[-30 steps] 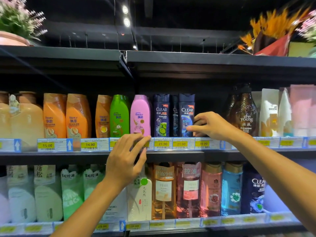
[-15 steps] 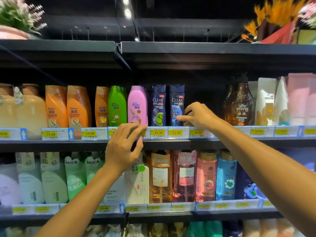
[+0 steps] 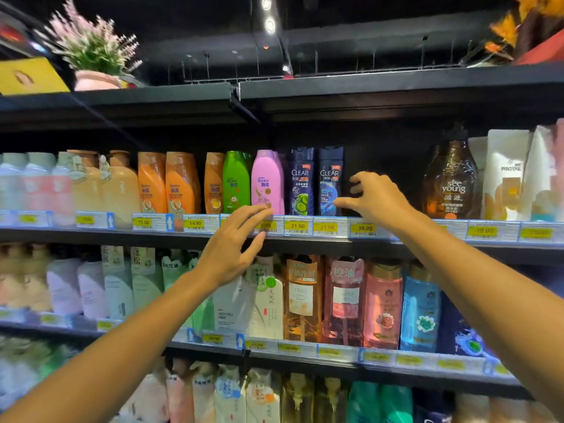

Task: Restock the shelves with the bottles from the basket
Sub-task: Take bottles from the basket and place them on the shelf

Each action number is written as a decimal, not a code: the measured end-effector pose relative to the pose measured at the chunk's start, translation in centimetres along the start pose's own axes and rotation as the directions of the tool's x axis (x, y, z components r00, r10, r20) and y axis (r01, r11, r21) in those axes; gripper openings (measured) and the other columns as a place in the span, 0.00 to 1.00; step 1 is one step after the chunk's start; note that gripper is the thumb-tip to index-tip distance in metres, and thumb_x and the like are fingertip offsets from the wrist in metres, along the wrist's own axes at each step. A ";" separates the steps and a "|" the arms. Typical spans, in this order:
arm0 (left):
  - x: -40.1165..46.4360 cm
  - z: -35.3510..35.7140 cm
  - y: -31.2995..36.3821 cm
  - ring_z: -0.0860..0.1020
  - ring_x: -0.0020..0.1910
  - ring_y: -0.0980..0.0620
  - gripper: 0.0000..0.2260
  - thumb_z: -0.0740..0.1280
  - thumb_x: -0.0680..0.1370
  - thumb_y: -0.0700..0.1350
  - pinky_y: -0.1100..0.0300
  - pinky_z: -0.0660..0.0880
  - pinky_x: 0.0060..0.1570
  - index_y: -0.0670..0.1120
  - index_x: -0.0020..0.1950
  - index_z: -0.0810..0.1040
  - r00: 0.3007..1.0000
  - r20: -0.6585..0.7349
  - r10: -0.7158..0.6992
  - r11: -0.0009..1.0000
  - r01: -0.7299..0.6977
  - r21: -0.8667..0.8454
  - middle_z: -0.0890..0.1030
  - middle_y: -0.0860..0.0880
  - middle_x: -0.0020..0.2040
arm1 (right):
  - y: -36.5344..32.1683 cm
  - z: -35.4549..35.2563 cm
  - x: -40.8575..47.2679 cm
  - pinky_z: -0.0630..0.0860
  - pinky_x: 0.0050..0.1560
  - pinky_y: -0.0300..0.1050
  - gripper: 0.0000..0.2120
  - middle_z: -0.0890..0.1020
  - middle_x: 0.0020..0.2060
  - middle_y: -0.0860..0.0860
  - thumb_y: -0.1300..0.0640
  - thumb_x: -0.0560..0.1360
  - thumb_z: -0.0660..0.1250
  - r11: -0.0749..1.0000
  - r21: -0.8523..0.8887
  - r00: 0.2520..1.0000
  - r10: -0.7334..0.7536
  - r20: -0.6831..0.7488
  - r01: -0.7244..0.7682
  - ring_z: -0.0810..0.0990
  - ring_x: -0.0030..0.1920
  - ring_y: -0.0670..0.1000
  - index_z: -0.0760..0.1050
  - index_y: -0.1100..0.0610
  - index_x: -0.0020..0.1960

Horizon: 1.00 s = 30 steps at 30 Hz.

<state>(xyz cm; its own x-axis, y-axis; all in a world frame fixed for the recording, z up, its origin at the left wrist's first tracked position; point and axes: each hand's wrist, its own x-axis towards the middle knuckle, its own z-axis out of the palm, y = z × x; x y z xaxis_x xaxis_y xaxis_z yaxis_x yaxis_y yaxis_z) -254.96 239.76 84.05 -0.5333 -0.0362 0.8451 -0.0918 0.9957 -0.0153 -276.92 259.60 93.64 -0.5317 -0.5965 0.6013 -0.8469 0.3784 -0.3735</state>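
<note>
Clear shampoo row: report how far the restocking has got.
Done: two Clear bottles stand upright at the shelf front. In hand: nothing; the right hand is open beside them and the left hand is open at the price rail. Left: the dark gap beyond; no basket in view.

Pink bottle (image 3: pixel 267 183), green bottle (image 3: pixel 236 182), yellow price tags (image 3: pixel 298 226)

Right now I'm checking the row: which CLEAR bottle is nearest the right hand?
The right-hand CLEAR bottle, with the blue label; the right hand is beside it. The other CLEAR bottle has green limes.
</note>
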 end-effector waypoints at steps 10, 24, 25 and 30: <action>-11.4 -7.0 -0.9 0.66 0.76 0.57 0.22 0.61 0.82 0.54 0.53 0.65 0.75 0.54 0.77 0.67 0.936 0.170 -0.308 0.947 0.285 0.147 0.68 0.57 0.76 | -2.8 9.4 -11.7 0.76 0.59 0.43 0.17 0.81 0.60 0.39 0.46 0.77 0.70 0.803 0.296 0.845 -0.534 -0.027 0.517 0.79 0.60 0.44 0.76 0.44 0.65; -48.3 -20.5 0.6 0.76 0.68 0.43 0.27 0.55 0.83 0.63 0.47 0.73 0.68 0.46 0.73 0.75 0.599 0.429 -0.676 0.726 0.443 0.526 0.75 0.46 0.72 | -18.7 32.0 -33.9 0.61 0.74 0.44 0.29 0.69 0.75 0.51 0.45 0.79 0.67 0.773 0.508 0.497 -0.633 0.593 0.380 0.67 0.75 0.53 0.66 0.52 0.76; -51.2 -22.1 1.0 0.75 0.69 0.43 0.27 0.55 0.83 0.64 0.46 0.72 0.69 0.47 0.73 0.75 0.548 0.436 -0.714 0.693 0.463 0.552 0.75 0.47 0.72 | -20.6 32.8 -35.7 0.61 0.74 0.44 0.29 0.69 0.75 0.51 0.41 0.79 0.65 0.769 0.499 0.470 -0.640 0.608 0.401 0.67 0.75 0.54 0.66 0.52 0.76; -64.6 -30.4 3.3 0.78 0.66 0.40 0.29 0.54 0.83 0.66 0.41 0.75 0.65 0.47 0.68 0.80 0.310 0.430 -0.848 0.527 0.580 0.621 0.80 0.45 0.67 | -28.7 37.7 -44.7 0.62 0.75 0.48 0.48 0.70 0.74 0.52 0.21 0.71 0.44 0.711 0.530 0.307 -0.689 0.657 0.462 0.67 0.75 0.56 0.69 0.54 0.75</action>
<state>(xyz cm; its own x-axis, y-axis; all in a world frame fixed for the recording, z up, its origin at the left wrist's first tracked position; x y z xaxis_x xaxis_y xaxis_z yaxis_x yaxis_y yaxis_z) -195.23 248.00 45.71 -0.4491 -0.8924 0.0446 -0.8800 0.4504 0.1507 -229.02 248.73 50.82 0.4172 -0.9085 -0.0221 -0.8505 -0.3818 -0.3617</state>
